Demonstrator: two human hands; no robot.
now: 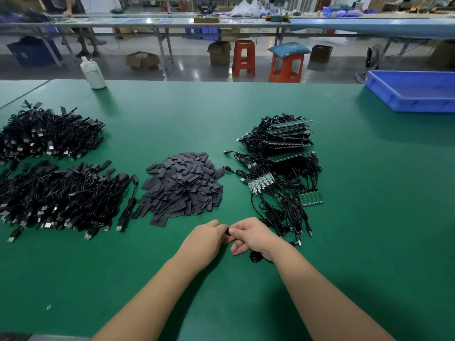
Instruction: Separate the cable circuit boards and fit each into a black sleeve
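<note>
So we've got both hands meeting at the near middle of the green table. Our left hand and right hand are knuckle to knuckle, fingers curled in and pinched from both sides on a small black piece. It's mostly buried between the fingertips, so we can't tell if that's the sleeve or the board, or which way it points; what little shows seems to run left-right between the two hands. A coiled black cable sits on the table under our right wrist.

Just beyond the hands is the pile of black sleeves, flat little rectangles lying every which way. To the right of that, the cable circuit boards: green strips stacked at the far end with long axes running left-right, slightly tilted, plus two loose strips nearer us, cables trailing toward us.

On the left, two big heaps of finished cables. Far off there's a white bottle and a blue bin at the right edge.
</note>
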